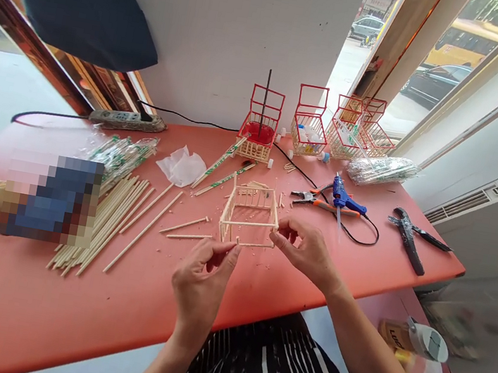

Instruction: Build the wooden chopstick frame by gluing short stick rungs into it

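Observation:
A small open frame of wooden sticks [249,225] stands on the table in front of me, with upright pieces along its back and left sides. My right hand [305,251] pinches its near right corner between thumb and fingertips. Just in front of the frame, my left hand [204,275] is closed, thumb against forefinger, on a short piece of wooden stick [237,240]. Only the tip of that piece shows. Left of the frame lie cut sticks [184,225] and small crumbs of wood.
Long wooden sticks [102,225] lie at left near wrapped chopsticks [127,152]. A blue glue gun [346,197], orange-handled pliers [323,203] and black pliers [408,237] lie at right, with a loose cord. Red-trimmed stick carts [260,124] stand along the back.

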Demonstrator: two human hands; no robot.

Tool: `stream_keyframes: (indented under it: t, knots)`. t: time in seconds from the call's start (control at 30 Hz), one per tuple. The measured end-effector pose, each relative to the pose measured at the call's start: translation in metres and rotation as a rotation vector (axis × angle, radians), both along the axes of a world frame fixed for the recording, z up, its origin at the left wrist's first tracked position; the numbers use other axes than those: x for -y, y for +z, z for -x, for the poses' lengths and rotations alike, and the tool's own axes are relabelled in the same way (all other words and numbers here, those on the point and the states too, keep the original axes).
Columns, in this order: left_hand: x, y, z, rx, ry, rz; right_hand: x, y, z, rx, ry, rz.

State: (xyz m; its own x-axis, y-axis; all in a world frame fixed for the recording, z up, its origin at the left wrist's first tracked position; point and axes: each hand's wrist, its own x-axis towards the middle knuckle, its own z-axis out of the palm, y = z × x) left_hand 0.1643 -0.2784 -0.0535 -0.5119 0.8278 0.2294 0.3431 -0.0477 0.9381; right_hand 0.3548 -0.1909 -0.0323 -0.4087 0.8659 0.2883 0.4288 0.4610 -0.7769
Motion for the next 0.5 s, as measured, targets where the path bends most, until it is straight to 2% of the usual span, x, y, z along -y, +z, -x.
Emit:
stream_keyframes:
  t: [0.17,0.5]
  knots:
    - [-0.0051,-0.0018,-0.0079,-0.042,0.097,-0.003,0.0006,-0.0017,0.0012,0.016,0.016,-0.007]
    - [-0.0102,-0.0062,-0.0050,-0.105,0.109,0.010,0.0043,-0.0044,0.0039,-0.002,0.040,-0.020]
